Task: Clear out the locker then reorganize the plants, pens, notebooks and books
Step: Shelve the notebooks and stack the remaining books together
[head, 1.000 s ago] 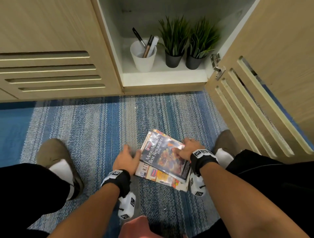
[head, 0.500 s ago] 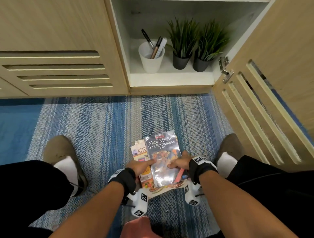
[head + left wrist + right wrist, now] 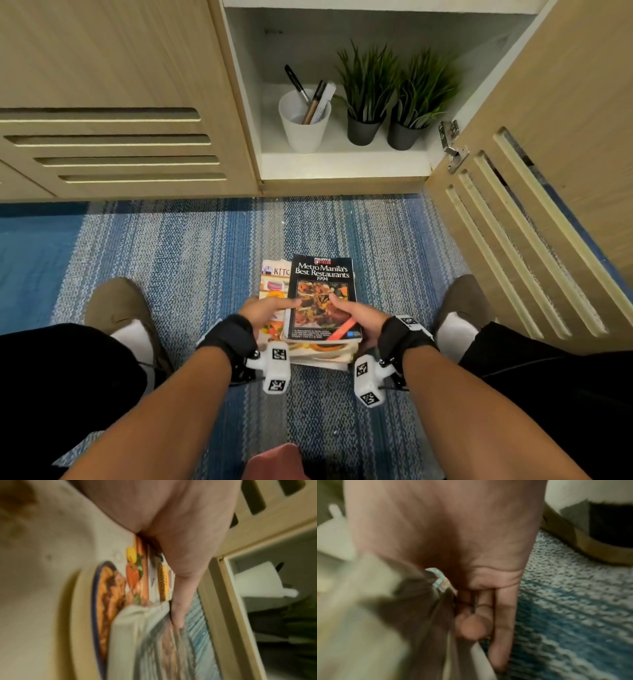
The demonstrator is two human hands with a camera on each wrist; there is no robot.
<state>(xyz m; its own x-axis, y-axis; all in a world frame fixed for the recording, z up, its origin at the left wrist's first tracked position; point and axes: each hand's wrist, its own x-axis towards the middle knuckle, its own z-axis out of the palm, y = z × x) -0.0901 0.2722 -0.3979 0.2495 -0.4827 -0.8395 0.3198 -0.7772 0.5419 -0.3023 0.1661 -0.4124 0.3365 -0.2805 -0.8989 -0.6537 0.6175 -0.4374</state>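
Note:
A stack of books lies on the carpet between my feet. On top is the dark "Metro Manila's Best Restaurants" book point(image 3: 322, 274); a pale cookbook point(image 3: 274, 277) sticks out on its left beneath it. My left hand point(image 3: 267, 311) grips the stack's left side, its thumb on the top cover. My right hand point(image 3: 356, 315) grips the right side, thumb on the cover too. In the blurred right wrist view the fingers point(image 3: 501, 628) run down along the stack's edge. The left wrist view shows the cookbook cover point(image 3: 111, 595). In the open locker point(image 3: 342, 164) stand a white cup of pens point(image 3: 303, 126) and two potted plants point(image 3: 366, 89) point(image 3: 421, 92).
The locker door point(image 3: 548, 171) stands open on the right, close to my right shoe point(image 3: 462, 301). My left shoe point(image 3: 116, 305) is at the left. Striped blue carpet point(image 3: 205, 246) stretches between the books and the locker. Shut locker doors point(image 3: 113, 102) fill the left.
The stack has turned from slanted to square with me and come closer. Both hands shifted from the top cover's edges to the stack's two sides, thumbs on top.

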